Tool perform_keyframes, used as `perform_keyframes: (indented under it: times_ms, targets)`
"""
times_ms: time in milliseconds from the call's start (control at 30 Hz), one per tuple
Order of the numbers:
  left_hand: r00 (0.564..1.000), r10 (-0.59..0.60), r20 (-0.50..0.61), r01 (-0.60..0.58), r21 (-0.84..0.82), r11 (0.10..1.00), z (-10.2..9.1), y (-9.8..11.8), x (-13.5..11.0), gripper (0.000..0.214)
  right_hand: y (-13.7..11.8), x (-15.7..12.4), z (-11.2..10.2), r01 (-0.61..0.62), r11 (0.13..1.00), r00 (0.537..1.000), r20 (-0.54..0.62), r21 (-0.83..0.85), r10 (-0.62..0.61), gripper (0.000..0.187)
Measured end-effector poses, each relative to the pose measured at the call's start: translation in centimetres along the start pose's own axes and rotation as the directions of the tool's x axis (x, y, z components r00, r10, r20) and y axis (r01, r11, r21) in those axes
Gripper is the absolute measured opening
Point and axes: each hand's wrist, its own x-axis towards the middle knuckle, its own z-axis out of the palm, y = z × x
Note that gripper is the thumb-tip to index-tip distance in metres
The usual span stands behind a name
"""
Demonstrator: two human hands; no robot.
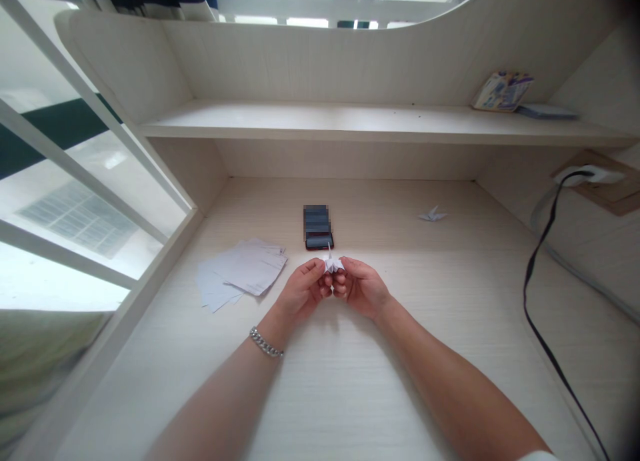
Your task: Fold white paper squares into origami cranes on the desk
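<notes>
A small white folded paper crane (333, 265) is pinched between both my hands, above the middle of the desk. My left hand (303, 285), with a chain bracelet on its wrist, grips the crane's left side between thumb and fingers. On the other side, my right hand (363, 287) holds it the same way. One thin point of the paper sticks up between the thumbs. Just beyond the hands lies a phone (319, 239), its screen partly blurred out. A second paper crane (433, 215) rests farther back on the right.
Loose white paper sheets (255, 264) lie overlapping left of my hands. A black cable (528, 274) runs down the right side from a wall socket (607, 181). Above the desk (320, 407), a shelf (320, 121) spans the back and bears a small colourful packet (503, 91).
</notes>
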Motion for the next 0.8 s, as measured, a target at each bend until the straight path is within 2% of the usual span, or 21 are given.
perform_keyframes:
  times_ms: [233, 467, 667, 800]
  targets:
    - [0.999, 0.011, -0.030, -0.013, -0.055, 0.998, -0.3, 0.0, -0.1, 0.022, -0.2, 0.0, 0.1, -0.027, 0.998, 0.998, -0.048, 0.051, 0.030, 0.034]
    - [1.000, -0.008, -0.022, 0.007, -0.052, 0.999, 0.0, 0.1, -0.2, 0.020, -0.4, -0.1, 0.0, 0.029, 0.997, 0.996, -0.085, 0.077, -0.023, 0.040]
    - [0.997, 0.010, -0.070, -0.010, -0.007, 1.000, 0.1, 0.5, -0.2, 0.023, -1.0, -0.1, -0.3, 0.169, 0.982, 0.983, -0.091, 0.085, -0.161, 0.043]
    - [0.989, 0.023, -0.149, -0.013, 0.071, 0.997, 0.0, 0.4, 0.0, 0.027, -0.6, 0.3, -0.4, 0.216, 0.976, 0.967, -0.135, -0.025, -0.217, 0.044]
